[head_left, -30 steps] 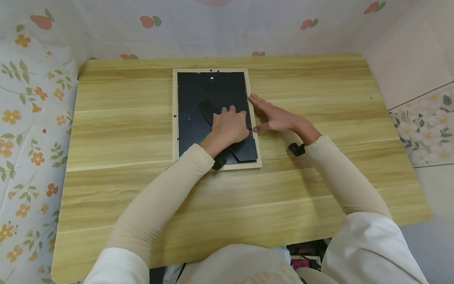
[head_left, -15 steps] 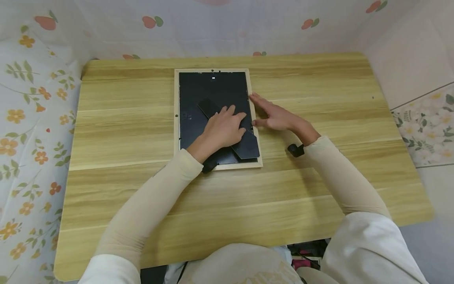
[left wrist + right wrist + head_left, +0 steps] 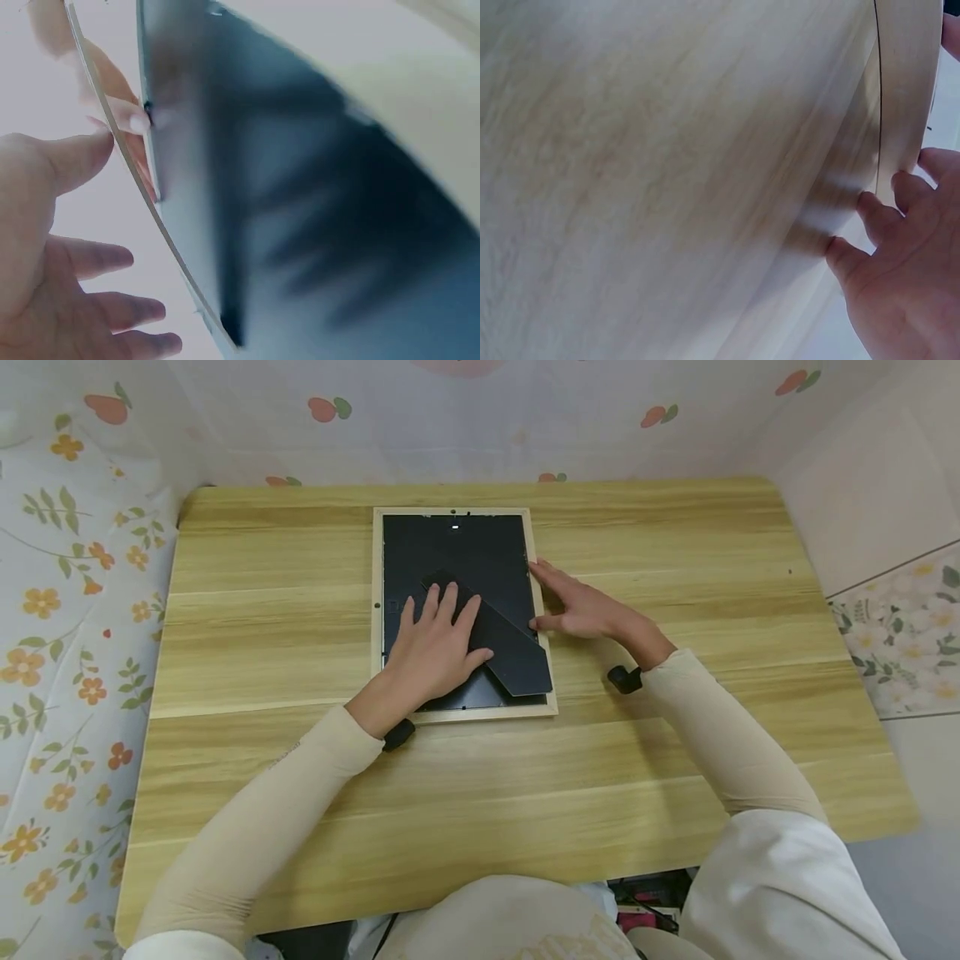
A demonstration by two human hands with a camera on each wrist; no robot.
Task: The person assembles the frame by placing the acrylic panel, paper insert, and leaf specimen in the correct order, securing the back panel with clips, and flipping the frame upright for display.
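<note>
A picture frame (image 3: 378, 652) with a pale wooden border lies face down, its black backing board (image 3: 472, 547) upward. Slanting across the board is a black easel stand (image 3: 513, 656), raised at its lower right end. My left hand (image 3: 435, 652) is spread over the stand's upper left part and the board, its fingers straight. In the left wrist view, the thumb (image 3: 86, 159) meets the stand's thin edge. My right hand (image 3: 588, 610) touches the frame's right border with extended fingers and thumb; in the right wrist view, several fingertips (image 3: 844, 251) line its wooden side.
The frame lies on a wood-grain table (image 3: 262, 610), towards its far edge. Behind stands a fruit-printed curtain (image 3: 450, 435), with a flowered one (image 3: 52, 693) at the left. Black wrist cameras (image 3: 624, 679) sit under both wrists.
My left hand has slid down and left off the stand's middle, its curled fingers straightening and spreading, uncovering more of the stand. The right hand stays at the border, its thumb shifted slightly upward.
</note>
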